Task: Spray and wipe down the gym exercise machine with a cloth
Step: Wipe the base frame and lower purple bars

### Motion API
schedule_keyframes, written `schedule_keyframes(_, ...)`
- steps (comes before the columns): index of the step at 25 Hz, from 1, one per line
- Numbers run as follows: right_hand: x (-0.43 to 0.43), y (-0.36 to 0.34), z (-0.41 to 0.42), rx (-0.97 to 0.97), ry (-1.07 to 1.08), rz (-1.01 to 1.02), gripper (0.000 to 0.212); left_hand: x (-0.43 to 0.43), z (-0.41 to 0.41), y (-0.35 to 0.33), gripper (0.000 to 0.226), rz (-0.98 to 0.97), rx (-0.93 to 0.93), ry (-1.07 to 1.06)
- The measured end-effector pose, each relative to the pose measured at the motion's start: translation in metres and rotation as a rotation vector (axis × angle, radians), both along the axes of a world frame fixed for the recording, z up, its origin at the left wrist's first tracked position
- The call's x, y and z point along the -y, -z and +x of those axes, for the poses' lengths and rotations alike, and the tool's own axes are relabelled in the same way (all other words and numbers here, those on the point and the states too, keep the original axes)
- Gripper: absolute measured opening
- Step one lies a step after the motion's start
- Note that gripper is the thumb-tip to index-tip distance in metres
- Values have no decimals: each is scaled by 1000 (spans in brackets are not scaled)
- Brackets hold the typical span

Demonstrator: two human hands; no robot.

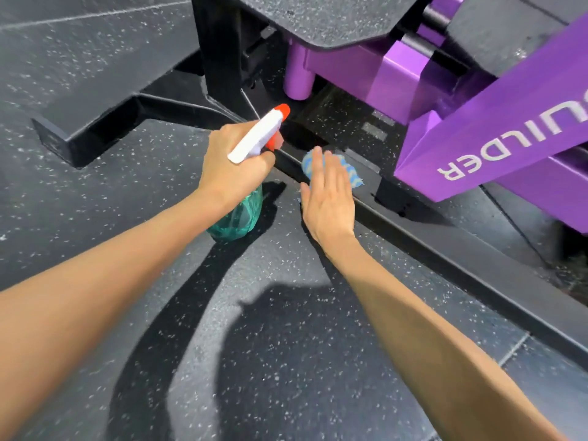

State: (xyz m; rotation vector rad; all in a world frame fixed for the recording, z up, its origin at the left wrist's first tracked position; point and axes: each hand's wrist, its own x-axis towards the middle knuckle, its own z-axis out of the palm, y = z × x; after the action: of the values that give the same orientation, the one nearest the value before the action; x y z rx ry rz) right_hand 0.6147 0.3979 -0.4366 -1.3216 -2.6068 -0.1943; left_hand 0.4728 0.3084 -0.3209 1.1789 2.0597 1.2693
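Cloth [350, 175], wavy-striped, under flat right hand [327, 202]

1. Your left hand [235, 167] grips the spray bottle [254, 140], just left of your right hand [327, 198].
2. Your right hand lies flat on the cloth [353, 175], which rests on the base rail [445, 249].
3. The rail lies on the floor [254, 345], running from your hands off to your right.
4. The rest of the machine [477, 148] rises behind the rail.
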Motion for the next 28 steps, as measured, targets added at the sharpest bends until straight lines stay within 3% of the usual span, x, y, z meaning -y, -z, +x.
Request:
schedule_keyframes(4,9,-10,-6,-98,177,-257,80,-4,6,-6,24,6,126,-75)
schedule_keyframes(8,-38,-35,-80,-92,31,-384,64,-6,17,-14,30,20,144,-66)
schedule_keyframes(16,-21,-13,-24,189,-125,-197,61,-10,20,-10,25,11,157,-95)
schedule_keyframes(20,-34,-19,-55,141,-44,-275,60,-11,29,-9,30,-5,170,-84)
schedule_keyframes(24,-20,-1,17,215,28,-109,69,-9,45,-13,27,-21,178,-42)
schedule_keyframes(28,-14,-6,79,144,95,-157,70,-9,66,-31,26,-24,164,9)
